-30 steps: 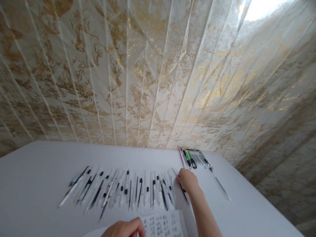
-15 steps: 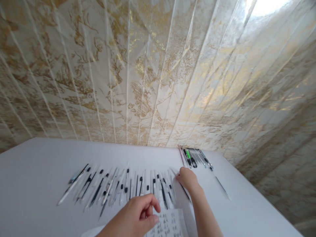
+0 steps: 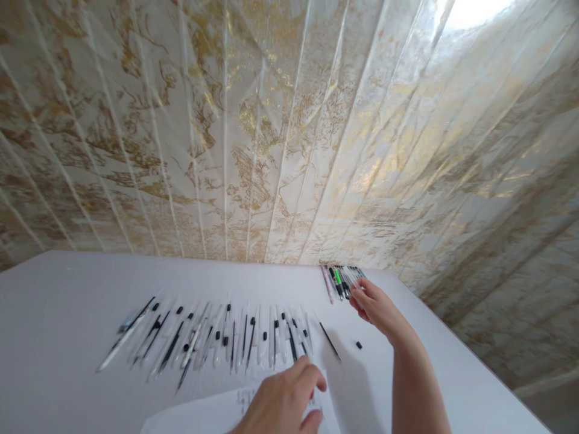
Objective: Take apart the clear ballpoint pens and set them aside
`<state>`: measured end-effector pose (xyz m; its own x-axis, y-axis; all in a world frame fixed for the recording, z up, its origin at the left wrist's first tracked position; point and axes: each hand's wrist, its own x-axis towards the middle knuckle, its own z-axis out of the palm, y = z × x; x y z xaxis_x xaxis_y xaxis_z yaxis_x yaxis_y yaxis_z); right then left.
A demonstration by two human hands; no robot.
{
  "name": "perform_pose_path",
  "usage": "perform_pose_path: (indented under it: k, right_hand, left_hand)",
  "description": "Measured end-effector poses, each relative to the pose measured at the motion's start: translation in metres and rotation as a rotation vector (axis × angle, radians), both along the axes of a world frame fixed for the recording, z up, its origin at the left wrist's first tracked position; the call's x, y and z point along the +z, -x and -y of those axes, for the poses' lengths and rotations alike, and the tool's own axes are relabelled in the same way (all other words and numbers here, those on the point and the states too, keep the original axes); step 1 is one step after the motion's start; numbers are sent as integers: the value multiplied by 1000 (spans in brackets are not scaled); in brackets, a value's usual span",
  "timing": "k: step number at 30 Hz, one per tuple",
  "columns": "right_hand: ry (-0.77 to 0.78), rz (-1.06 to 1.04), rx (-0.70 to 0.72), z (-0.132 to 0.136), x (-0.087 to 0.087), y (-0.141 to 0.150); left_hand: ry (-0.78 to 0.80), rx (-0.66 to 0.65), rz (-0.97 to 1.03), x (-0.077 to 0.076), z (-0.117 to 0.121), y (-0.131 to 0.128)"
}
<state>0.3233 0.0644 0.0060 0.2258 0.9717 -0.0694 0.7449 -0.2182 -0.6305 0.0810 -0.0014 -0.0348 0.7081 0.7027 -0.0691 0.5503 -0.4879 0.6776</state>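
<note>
My right hand is closed, its fingertips pinching what looks like a clear pen barrel. It is held over the row of pens at the back right. My left hand hovers over a written sheet of paper at the front, with thumb and fingers apart and nothing visible in them. Left of centre lies a wide spread of clear pen barrels, black refills and caps. A single black refill lies to the right of that spread, and a small black cap lies further right.
The white table meets a gold-patterned, shiny wall covering at its back edge. A green-marked pen and a pinkish pen are among the pens at the back right. The table's right edge slants toward me.
My right hand has moved right and back, from beside the black refill to the pen row. The pen at the right is no longer on the table. My left hand has shifted right; the view moved slightly.
</note>
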Motion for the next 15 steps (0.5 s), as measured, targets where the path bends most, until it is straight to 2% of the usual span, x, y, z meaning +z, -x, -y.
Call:
perform_pose_path:
  k: [4,7,10,13,15]
  right_hand:
    - [-11,-95,-52,7,1,-9]
    - [-14,-92,-74,9,2,-13]
    - [4,-40,-38,10,2,-18]
    - [45,66,-2,8,-2,-23]
    - [75,172,8,4,-9,-24]
  left_hand:
    - [-169,-61,-39,-1,-19,-56]
    - [-244,-154,-66,-9,-46,-100]
    - [-247,-234,-92,-20,-66,-134]
    - [-190,-220,-66,-25,-70,-146]
    - [-130,-167,5,-24,-66,-137]
